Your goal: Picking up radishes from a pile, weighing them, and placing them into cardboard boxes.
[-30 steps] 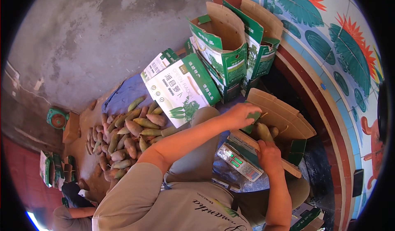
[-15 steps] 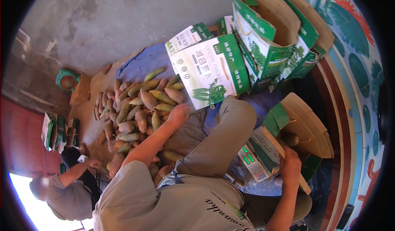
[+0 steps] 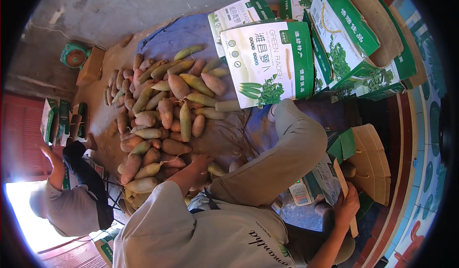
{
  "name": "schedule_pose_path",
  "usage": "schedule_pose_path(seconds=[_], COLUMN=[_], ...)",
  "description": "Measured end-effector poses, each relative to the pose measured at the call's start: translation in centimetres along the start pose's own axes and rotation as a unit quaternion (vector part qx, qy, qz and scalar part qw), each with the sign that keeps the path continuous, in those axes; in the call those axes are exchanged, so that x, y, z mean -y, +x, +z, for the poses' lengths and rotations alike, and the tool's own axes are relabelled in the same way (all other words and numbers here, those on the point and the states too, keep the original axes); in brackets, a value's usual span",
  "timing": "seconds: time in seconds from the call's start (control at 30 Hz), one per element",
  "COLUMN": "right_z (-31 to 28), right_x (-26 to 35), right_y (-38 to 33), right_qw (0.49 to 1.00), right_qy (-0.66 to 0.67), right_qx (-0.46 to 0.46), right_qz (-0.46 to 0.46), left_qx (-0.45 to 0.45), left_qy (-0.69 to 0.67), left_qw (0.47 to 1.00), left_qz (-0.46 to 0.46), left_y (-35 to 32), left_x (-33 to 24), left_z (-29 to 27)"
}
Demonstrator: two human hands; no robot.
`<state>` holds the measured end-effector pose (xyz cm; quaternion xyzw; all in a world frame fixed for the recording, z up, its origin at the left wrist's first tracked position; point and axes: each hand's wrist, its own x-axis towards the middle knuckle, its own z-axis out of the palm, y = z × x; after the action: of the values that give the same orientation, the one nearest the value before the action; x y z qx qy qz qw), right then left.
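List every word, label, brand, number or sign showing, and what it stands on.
Wording isn't copied out; by place:
Front carton: large dark characters, grey lettering, legible.
Carton behind it: similar printing.
Open carton, upper right: characters on green band.
Shirt: dark script across it.
Scale: markings too small to read.
Carton by the right hand: print unreadable.

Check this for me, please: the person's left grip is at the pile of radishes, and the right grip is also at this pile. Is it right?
Not quite: in the head view, the right grip holds the edge of the open carton. The left grip is at the pile of radishes, as you say.
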<state>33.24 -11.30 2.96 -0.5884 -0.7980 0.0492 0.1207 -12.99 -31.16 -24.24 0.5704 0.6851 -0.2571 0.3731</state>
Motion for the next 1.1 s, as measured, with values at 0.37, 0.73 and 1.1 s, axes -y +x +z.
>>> schedule_pose_path(seconds=[0.37,0.73,1.1], right_z=[0.5,0.6,0.3], right_x=[0.0,-0.3,0.3], right_y=[0.5,0.8,0.8], right_qw=[1.000,1.000,1.000], right_qy=[-0.013,-0.015,-0.005], right_qx=[0.000,0.014,0.003], right_qz=[-0.002,0.009,0.013], left_qx=[0.043,0.033,0.076], left_qy=[0.069,0.061,-0.008], left_qw=[0.996,0.997,0.989], left_qz=[-0.027,-0.028,-0.130], left_y=[2.7,3.1,1.6], left_x=[-2.0,-1.7,0.8], left_z=[2.9,2.4,2.2])
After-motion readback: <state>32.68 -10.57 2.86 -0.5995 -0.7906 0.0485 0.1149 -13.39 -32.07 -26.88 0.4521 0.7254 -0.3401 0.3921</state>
